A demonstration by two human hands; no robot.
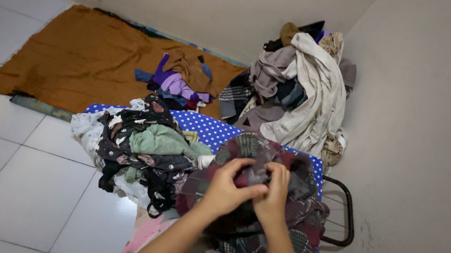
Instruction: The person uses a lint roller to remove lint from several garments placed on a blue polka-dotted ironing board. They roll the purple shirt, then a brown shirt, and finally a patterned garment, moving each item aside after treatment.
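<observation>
From the head view, my left hand (225,190) and my right hand (274,196) meet over a dark maroon patterned garment (254,202), each grip closed on a pinch of its cloth near the middle. The garment is bunched on the near end of the ironing board (211,128), whose blue cover with white dots shows only in a strip beyond my hands.

Just left of my hands, a heap of clothes (142,148) covers most of the board: black floral pieces, a pale green one, white cloth hanging over the edge. It touches the maroon garment and crowds the board's surface. A black metal rack (346,211) sticks out at the board's right side.

Beyond the board, a brown sheet (76,55) lies spread on the white tiled floor (8,176), with a small purple and brown pile (180,82) on it. In the corner against the wall, a taller mound of laundry (302,90) rises, topped by a cream cloth.
</observation>
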